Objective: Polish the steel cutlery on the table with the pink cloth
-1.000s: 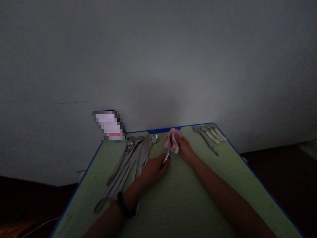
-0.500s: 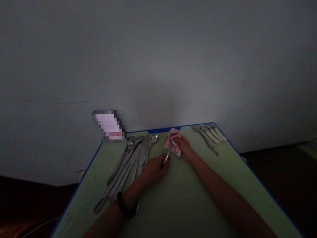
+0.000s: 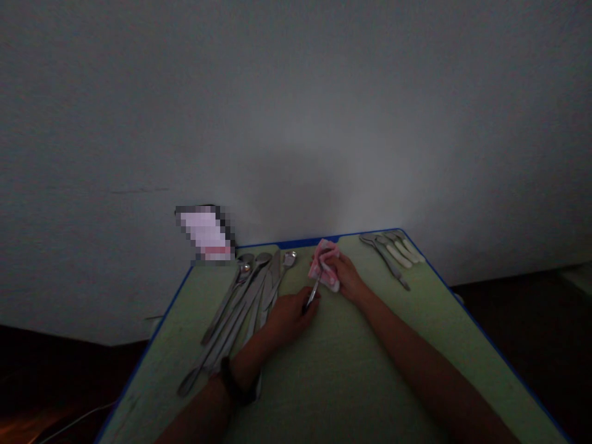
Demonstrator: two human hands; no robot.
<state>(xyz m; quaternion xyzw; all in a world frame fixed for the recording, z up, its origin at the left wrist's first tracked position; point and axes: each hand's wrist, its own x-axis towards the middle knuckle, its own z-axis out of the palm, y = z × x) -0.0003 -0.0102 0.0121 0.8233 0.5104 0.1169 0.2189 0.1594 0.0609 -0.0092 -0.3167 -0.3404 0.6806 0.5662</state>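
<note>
Left hand [image 3: 291, 312]: back upward, closed on the near end of a metal utensil [image 3: 313, 290], above the tabletop [image 3: 342, 376]. Utensil: between both hands, long axis running away and slightly right; far end hidden, type unclear to me. Pink-and-white cloth [image 3: 330, 279]: around that end. Right hand [image 3: 348, 276]: nearer it, clamped on the cloth, forearm slanting from lower right.

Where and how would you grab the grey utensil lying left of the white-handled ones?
I'd pinch the grey utensil by its handle, near the tip, from above on the wearer's side. It lies flat, head toward the wall; the handle end points back toward the wearer and lies apart from the white-handled utensils, which crowd closer at the head.
</note>
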